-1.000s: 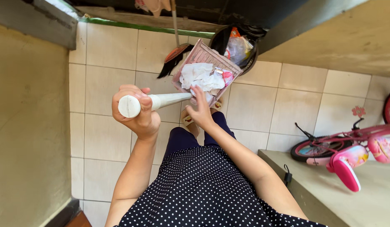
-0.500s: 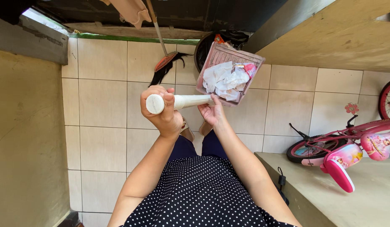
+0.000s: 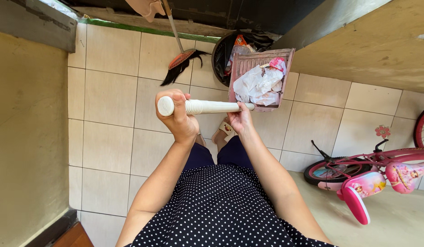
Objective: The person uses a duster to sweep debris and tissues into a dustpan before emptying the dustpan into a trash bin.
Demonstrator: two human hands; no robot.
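Two hands in view, both on one long-handled dustpan. Left hand (image 3: 177, 116) wrapped in a full fist around the end of the handle (image 3: 207, 106); fingers curled tight over the white plastic shaft, ribbed where it leaves the fist, round flat cap at the near end. Right hand (image 3: 241, 120) further along the same handle, close to where it meets the pan; fingers closed under and around the shaft, thumb side up.

One dustpan (image 3: 248, 64), pink plastic, rectangular with raised side walls and a ridged inner floor, held raised and tilted above the floor, its far edge over the rim of one dark round bin (image 3: 220, 55). Inside the pan: a heap of crumpled white paper (image 3: 257, 84) and one scrap of pink wrapper (image 3: 278, 64); exact number of paper pieces cannot be told.

One broom (image 3: 182, 61) on the floor beside the bin: thin pale stick, orange-red head, black bristles fanned out. One child's bicycle (image 3: 358, 169), pink frame, black tyres, glossy. Floor of square cream tiles (image 3: 111, 100), smooth, dark grout lines. Two sandalled feet (image 3: 223, 132) partly visible under the handle. Navy dress with white polka dots (image 3: 221, 206)
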